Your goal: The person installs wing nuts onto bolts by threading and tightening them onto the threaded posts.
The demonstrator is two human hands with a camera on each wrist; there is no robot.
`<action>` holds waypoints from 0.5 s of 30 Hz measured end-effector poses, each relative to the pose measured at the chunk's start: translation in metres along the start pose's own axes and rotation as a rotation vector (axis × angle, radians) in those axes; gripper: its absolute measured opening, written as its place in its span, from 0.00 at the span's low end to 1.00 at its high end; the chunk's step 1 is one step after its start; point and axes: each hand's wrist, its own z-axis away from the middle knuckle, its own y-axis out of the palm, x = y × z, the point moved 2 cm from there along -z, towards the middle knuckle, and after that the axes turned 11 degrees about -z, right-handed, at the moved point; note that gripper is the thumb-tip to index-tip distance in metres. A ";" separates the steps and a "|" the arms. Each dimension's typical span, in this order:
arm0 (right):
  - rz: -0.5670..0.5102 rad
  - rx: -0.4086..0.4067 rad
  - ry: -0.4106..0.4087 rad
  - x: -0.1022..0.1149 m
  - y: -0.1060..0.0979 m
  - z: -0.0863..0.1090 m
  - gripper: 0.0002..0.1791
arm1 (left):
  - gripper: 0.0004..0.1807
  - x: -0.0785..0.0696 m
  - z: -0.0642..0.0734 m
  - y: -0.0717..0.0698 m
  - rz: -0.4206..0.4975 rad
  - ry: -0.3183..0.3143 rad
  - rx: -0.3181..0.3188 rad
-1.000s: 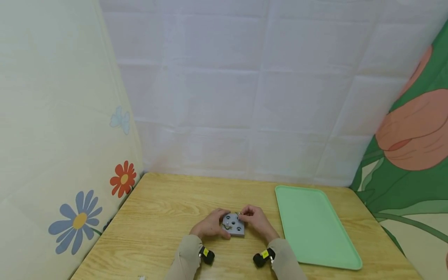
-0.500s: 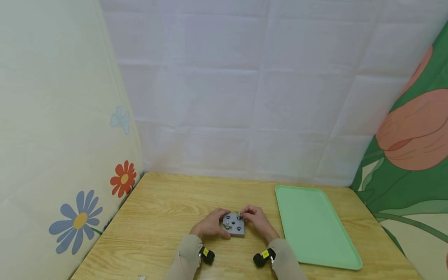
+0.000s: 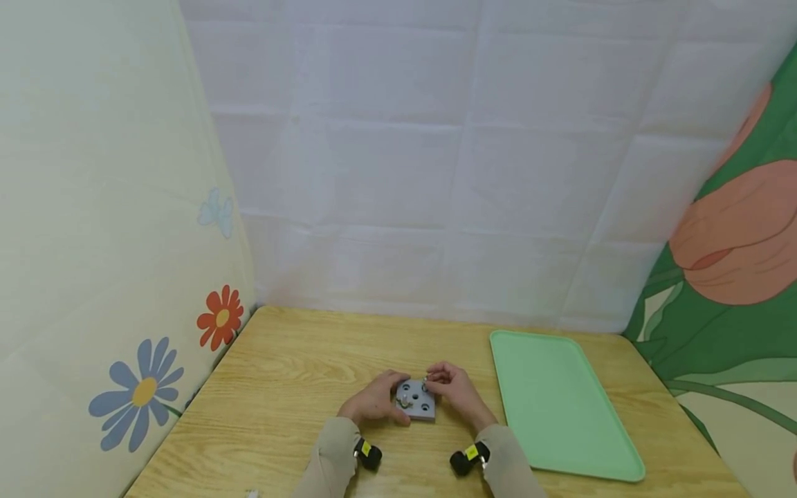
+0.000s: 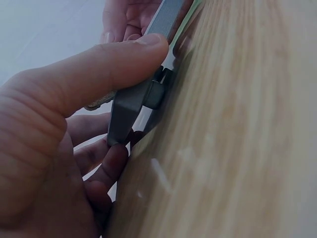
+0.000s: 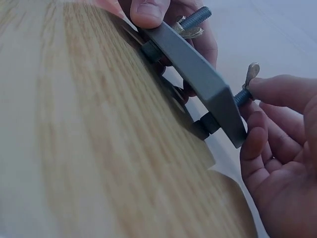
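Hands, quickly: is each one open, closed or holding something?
Left hand: gripping the gray plate by its edges.
Right hand: pinching a wing nut on a bolt.

Place: to my eye a curtained-off recording booth around one table; the building beyond is hidden.
Back wall: a white, fold-creased cloth (image 3: 398, 173) fills the upper middle of the head view.
Left side: a cream hanging (image 3: 112, 207) printed with a blue-petalled daisy (image 3: 144, 392) and a red flower (image 3: 221, 318).
Right edge: a green hanging (image 3: 716, 332) with a big pink tulip (image 3: 741, 232).
Table: a pale wood-grain top (image 3: 311, 339) across the lower middle.
Wrists: small black cameras with yellow tags (image 3: 369, 455), marking this as filming.
Hardware: a grey flat plate (image 3: 416, 404) with threaded bolts (image 5: 198, 17), workshop-like.
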 end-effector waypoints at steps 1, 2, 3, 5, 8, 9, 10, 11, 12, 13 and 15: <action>0.009 0.001 -0.005 0.000 0.000 0.000 0.15 | 0.45 0.000 0.000 0.000 -0.002 0.006 0.000; 0.017 0.003 -0.008 0.000 0.000 0.000 0.15 | 0.45 0.000 0.000 -0.001 -0.004 0.007 0.002; 0.021 0.004 -0.011 -0.001 0.001 0.000 0.15 | 0.45 0.000 0.001 -0.001 -0.004 0.006 0.004; 0.020 0.005 -0.013 0.000 0.001 0.000 0.13 | 0.45 0.000 0.001 -0.001 0.002 0.008 0.006; 0.013 0.004 -0.004 0.001 0.002 0.000 0.10 | 0.45 0.000 0.001 -0.002 0.011 -0.005 0.005; 0.012 0.002 -0.001 0.001 0.002 0.000 0.09 | 0.45 0.000 0.001 -0.002 0.014 -0.005 0.003; 0.013 0.003 0.004 0.001 0.002 0.000 0.08 | 0.45 0.000 0.001 -0.002 0.014 -0.006 0.002; 0.013 0.004 0.008 0.001 0.002 0.000 0.07 | 0.45 -0.001 0.001 -0.002 0.014 -0.008 0.000; 0.013 0.006 0.015 0.002 0.002 0.000 0.07 | 0.45 -0.001 0.002 -0.002 0.014 -0.011 0.000; 0.005 0.010 0.017 0.002 0.002 0.000 0.06 | 0.45 -0.001 0.002 -0.003 0.015 -0.013 -0.001; -0.013 0.020 0.019 0.007 0.003 0.002 0.06 | 0.45 -0.001 0.002 -0.003 0.017 -0.017 -0.001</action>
